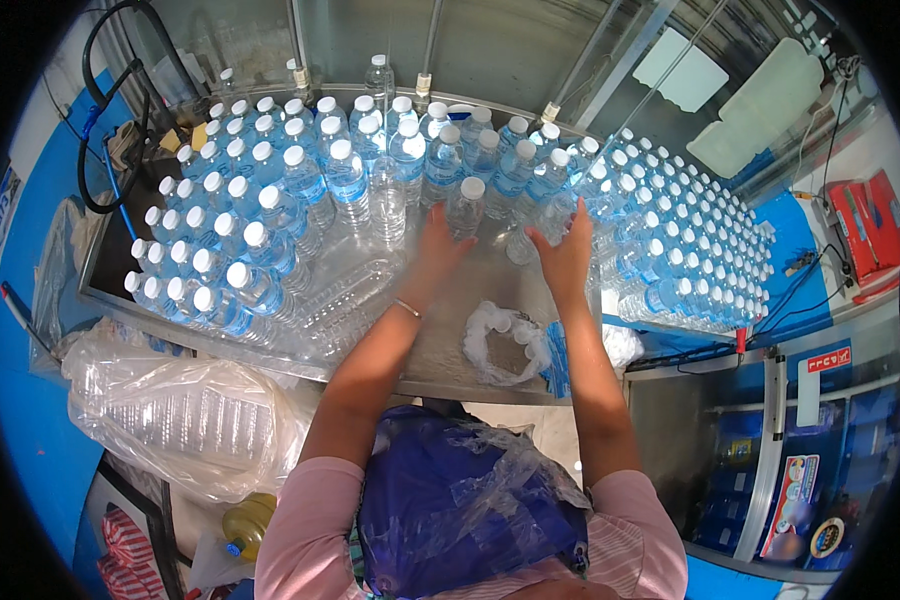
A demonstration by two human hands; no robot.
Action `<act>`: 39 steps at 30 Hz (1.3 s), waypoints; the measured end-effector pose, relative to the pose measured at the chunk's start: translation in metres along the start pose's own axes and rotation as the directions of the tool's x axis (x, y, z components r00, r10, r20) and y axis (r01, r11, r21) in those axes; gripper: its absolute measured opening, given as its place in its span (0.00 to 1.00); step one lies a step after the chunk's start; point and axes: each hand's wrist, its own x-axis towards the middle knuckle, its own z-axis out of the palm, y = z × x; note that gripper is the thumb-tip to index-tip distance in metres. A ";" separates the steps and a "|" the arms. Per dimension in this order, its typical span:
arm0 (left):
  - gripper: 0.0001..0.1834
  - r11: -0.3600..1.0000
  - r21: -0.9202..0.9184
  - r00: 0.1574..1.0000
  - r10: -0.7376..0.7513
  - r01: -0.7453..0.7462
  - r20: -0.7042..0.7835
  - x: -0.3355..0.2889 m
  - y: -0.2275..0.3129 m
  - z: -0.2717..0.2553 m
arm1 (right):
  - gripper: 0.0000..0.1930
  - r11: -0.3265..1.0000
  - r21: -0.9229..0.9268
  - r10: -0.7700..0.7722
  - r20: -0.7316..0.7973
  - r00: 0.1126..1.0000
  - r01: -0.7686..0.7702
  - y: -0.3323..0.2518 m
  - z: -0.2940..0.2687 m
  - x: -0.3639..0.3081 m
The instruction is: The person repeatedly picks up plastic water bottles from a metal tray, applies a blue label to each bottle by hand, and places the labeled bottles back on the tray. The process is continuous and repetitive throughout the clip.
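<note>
Capped clear water bottles stand in rows on a metal worktop (440, 350), most with blue labels. My left hand (442, 250), a little blurred, has its fingers apart beside an unlabelled bottle with a white cap (465, 210). To its right, my right hand (565, 250) is open, thumb and fingers spread next to a clear bottle (520, 245) at the edge of the group. Whether its fingertips touch the bottle I cannot tell. Several clear bottles (355, 295) without visible caps lie on their sides left of my forearms. A ring of crumpled clear plastic (505, 345) lies between my arms.
A dense block of capped bottles (690, 245) stands to the right. Clear bags of bottles (185, 415) sit below the worktop at left. Thin metal pipes (430, 40) come down behind the rows. A glass-doored cabinet (775, 450) is at lower right, a red case (865, 235) above it.
</note>
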 end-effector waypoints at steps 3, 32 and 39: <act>0.53 0.998 0.050 0.999 -0.048 0.047 0.022 -0.004 0.004 0.017 | 0.37 0.997 0.016 0.071 0.008 0.997 -0.071 0.012 -0.026 -0.039; 0.18 0.416 -0.630 0.735 -0.164 0.656 0.658 -0.083 0.064 0.026 | 0.12 0.736 0.452 0.310 0.437 0.844 -0.504 -0.014 -0.044 -0.083; 0.19 0.869 -0.163 0.845 -0.385 0.467 0.371 -0.068 0.055 0.002 | 0.07 0.625 0.454 0.236 0.665 0.708 -0.635 -0.018 -0.022 -0.072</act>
